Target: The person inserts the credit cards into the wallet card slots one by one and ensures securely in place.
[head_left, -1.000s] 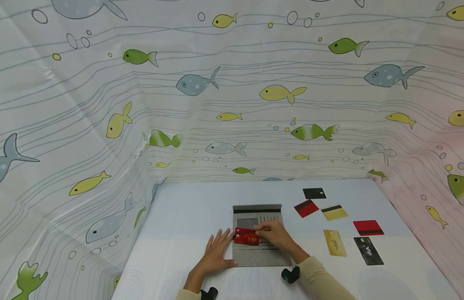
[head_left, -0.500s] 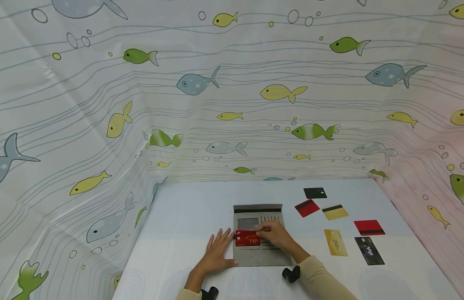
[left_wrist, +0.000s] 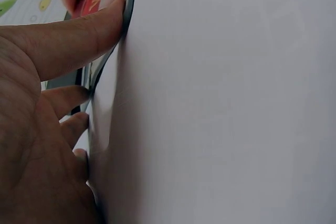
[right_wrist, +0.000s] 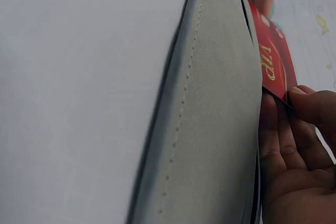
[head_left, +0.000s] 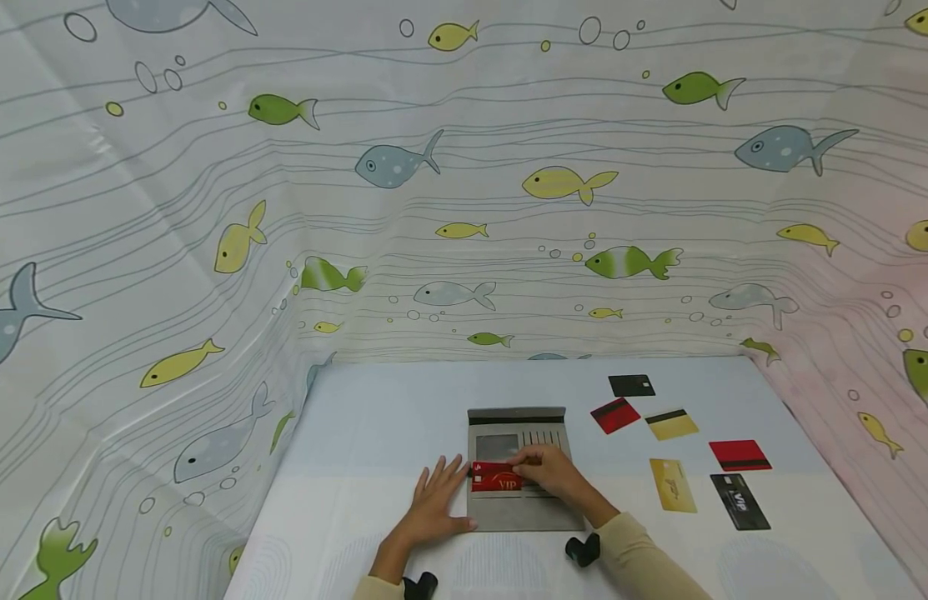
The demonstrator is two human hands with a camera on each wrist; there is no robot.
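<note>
A grey card wallet (head_left: 524,515) lies unfolded on the table, with slits and a clear window on its inner face. My right hand (head_left: 551,471) pinches a red VIP card (head_left: 494,477) by its right end between thumb and fingers. In the right wrist view the card's lower edge is tucked behind the wallet's front layer, and most of its face still shows. My left hand (head_left: 431,512) rests spread at the wallet's left side. Its thumb (left_wrist: 107,30) presses on the wallet's lower left edge, its other fingers straight along the side.
On the right lie several loose cards: a black card (head_left: 632,385), a red card (head_left: 615,415), a yellow card (head_left: 672,425), another red card (head_left: 739,455), a gold card (head_left: 673,485) and a black VIP card (head_left: 739,502). A fish-print sheet (head_left: 509,275) hangs behind the table.
The red VIP card has straightened and sunk slightly toward me into the wallet, with my right hand still pinching it. My left hand has kept its place.
</note>
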